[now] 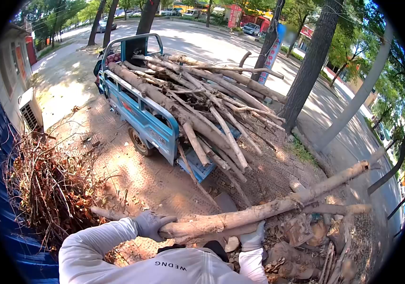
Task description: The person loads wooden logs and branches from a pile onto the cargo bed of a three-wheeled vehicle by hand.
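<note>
A long, thick log (278, 206) slants across the front, its cut end near my body and its far end raised to the right. My left hand (152, 225), in a grey glove, is closed around the near end of this log. Farther along, my gloved right hand (253, 238) grips it from the near side and below; the log partly hides those fingers. Beneath it lies another log (337, 208), its middle covered by the held one.
A blue cargo tricycle (148, 125) ahead is piled with branches and logs (202, 94) that jut over its tail. Brushwood (46, 189) lies along the blue wall at left. Cut logs (297, 260) lie at lower right. A tree trunk (309, 66) stands right of the tricycle.
</note>
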{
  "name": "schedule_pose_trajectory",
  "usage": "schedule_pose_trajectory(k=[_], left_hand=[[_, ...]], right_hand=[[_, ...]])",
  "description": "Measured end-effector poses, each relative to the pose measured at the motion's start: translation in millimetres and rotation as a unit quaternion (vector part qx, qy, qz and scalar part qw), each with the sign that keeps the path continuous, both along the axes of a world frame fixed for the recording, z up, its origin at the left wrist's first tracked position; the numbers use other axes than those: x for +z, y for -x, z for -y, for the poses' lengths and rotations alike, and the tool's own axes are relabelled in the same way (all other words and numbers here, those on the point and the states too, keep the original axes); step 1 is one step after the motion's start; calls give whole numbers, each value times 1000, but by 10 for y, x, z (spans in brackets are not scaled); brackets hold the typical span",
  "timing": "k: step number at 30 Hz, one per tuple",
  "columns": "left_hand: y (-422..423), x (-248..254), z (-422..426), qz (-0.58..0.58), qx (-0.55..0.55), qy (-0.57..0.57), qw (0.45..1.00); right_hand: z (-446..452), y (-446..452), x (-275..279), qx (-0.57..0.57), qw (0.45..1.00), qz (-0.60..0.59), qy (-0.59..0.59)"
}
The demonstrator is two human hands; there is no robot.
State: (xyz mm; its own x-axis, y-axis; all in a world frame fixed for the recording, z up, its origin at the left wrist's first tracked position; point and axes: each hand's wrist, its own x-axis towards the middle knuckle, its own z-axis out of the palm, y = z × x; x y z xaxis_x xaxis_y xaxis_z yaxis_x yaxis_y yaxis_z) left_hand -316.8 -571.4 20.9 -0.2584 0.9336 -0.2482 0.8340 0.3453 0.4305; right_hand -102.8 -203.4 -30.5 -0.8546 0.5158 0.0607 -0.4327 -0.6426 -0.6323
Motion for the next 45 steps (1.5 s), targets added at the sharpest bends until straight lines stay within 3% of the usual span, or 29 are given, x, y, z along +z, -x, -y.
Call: schedule_pose_trajectory(k=[3, 5, 7, 9, 11, 15, 16, 19, 20, 21, 22, 23, 25, 26, 27, 29, 30, 31, 33, 35, 37, 39, 40, 42, 45], left_hand=[[-98, -152, 219, -13, 93, -57, 994], [-106, -213, 232, 10, 190, -171, 967], [-83, -160, 97, 9, 261, -129, 957], [32, -57, -30, 114, 330, -163, 923], [216, -59, -172, 135, 373, -166, 903], [861, -317, -601, 228, 413, -252, 845], [1065, -423, -753, 267, 416, -289, 820], [1745, -528, -1172, 397, 404, -391, 725], [1911, -343, -1309, 463, 421, -379, 681], [2179, -444, -1466, 432, 390, -453, 676], [2458, -556, -1618, 439, 403, -463, 656], [2588, -353, -1800, 449, 430, -468, 628], [3030, -235, -2167, 505, 445, -473, 569], [3428, -341, -2337, 621, 342, -465, 531], [3554, -193, -2645, 643, 297, -591, 386], [3457, 647, -3028, 680, 225, -573, 397], [3773, 467, -3359, 692, 248, -546, 403], [3656, 674, -3553, 692, 254, -551, 390], [3605, 708, -3875, 701, 286, -548, 356], [3488, 761, -3995, 716, 271, -539, 351], [3411, 704, -4110, 733, 242, -543, 329], [3407, 641, -4213, 737, 222, -551, 323], [3432, 572, -4291, 730, 217, -569, 310], [3639, 374, -4513, 731, 196, -587, 286], [3594, 604, -4595, 742, 193, -579, 276]], right_hand=[[-271, 812, -112, 62, 998, 27, 16], [-464, 1451, -185, 43, 995, 70, -62], [-652, 2149, -119, 108, 989, 63, -84], [-378, 2678, 640, 103, 991, 61, -62], [-646, 3437, 562, 199, 976, 86, -10], [-572, 4641, 1224, 218, 963, 123, -106], [-631, 5008, 1288, 218, 949, 131, -184], [-450, 5522, 1762, 157, 881, 114, -431], [-452, 5663, 1703, 205, 850, 115, -471], [-453, 5806, 1648, 252, 815, 112, -510], [-366, 5659, 1629, 191, 765, 53, -612], [-332, 5630, 1444, 237, 726, 57, -643], [-259, 5386, 1167, 207, 648, 47, -731], [-284, 5106, 1265, 136, 594, 57, -791], [-276, 4783, 1470, 67, 535, 68, -840], [-713, 4604, 1869, -17, 619, 38, -784], [-906, 4401, 2238, 56, 685, 58, -724], [-1124, 4184, 2512, 126, 745, 80, -651], [-1669, 3897, 2626, 312, 820, 124, -464], [-1775, 3287, 2757, 312, 785, 167, -509], [-1749, 2827, 2831, 280, 681, 265, -623], [-1851, 2429, 2677, 243, 513, 300, -767], [-1889, 2251, 2558, 242, 514, 302, -765], [-1960, 1975, 2327, 42, 248, 261, -932], [-2093, 1907, 2141, -36, 290, 264, -919]])
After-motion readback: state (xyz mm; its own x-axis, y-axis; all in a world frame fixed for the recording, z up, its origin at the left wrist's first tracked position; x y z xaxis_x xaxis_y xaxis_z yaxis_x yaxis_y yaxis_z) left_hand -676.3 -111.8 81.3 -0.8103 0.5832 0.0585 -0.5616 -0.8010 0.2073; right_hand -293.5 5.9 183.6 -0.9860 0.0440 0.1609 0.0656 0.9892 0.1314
